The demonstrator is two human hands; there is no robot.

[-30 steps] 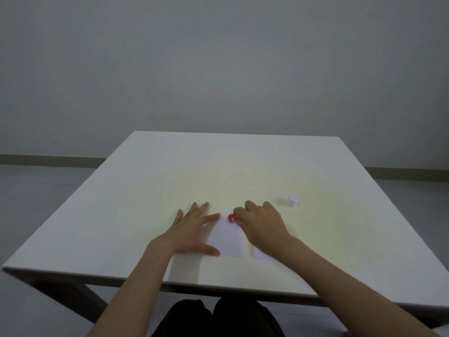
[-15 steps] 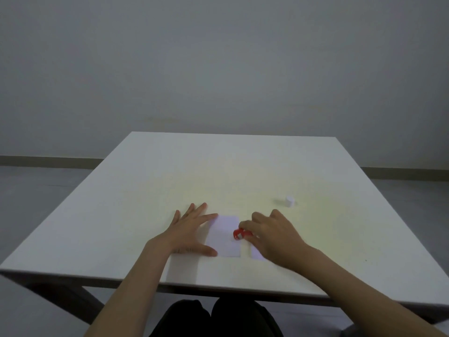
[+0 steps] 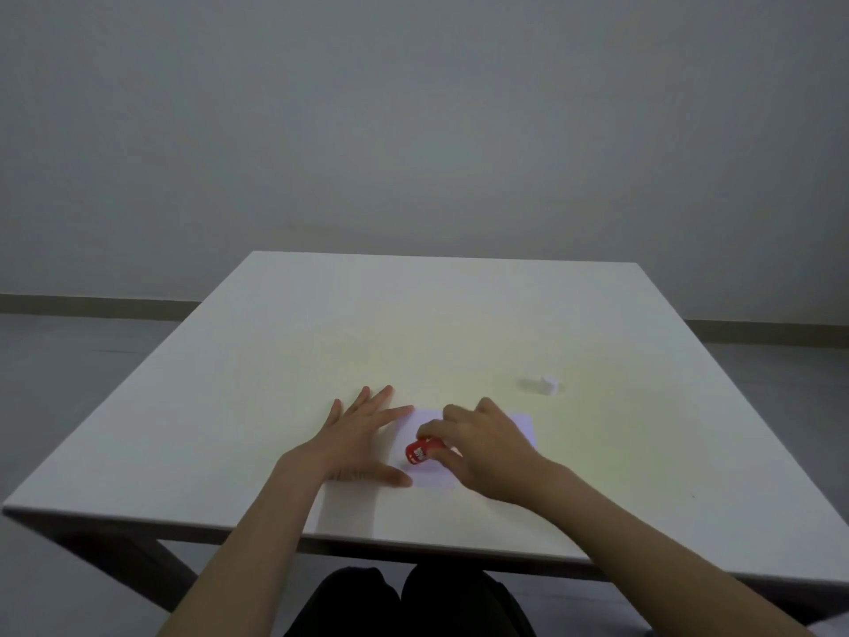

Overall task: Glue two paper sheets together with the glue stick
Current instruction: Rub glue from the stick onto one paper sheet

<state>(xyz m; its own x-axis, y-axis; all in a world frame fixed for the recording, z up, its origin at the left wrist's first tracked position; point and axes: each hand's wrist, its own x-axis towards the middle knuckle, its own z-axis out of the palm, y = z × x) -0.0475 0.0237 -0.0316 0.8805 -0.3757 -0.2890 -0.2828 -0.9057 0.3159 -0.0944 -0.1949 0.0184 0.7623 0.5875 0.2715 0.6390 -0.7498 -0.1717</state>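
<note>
Two small white paper sheets lie side by side near the table's front edge. The left sheet (image 3: 429, 473) is pinned at its left side by my left hand (image 3: 356, 445), which lies flat with fingers spread. My right hand (image 3: 487, 445) grips a red glue stick (image 3: 419, 450) and presses it down on the left sheet. The right sheet (image 3: 523, 422) is mostly hidden under my right hand; only its far right corner shows.
A small white cap (image 3: 548, 384) stands on the white table (image 3: 321, 342) to the right, beyond the sheets. The table's front edge runs just below my forearms. Grey floor and a plain wall surround the table.
My right hand has drawn the glue stick down the left sheet toward me, from its far edge to its lower middle. My left hand has stayed flat in place.
</note>
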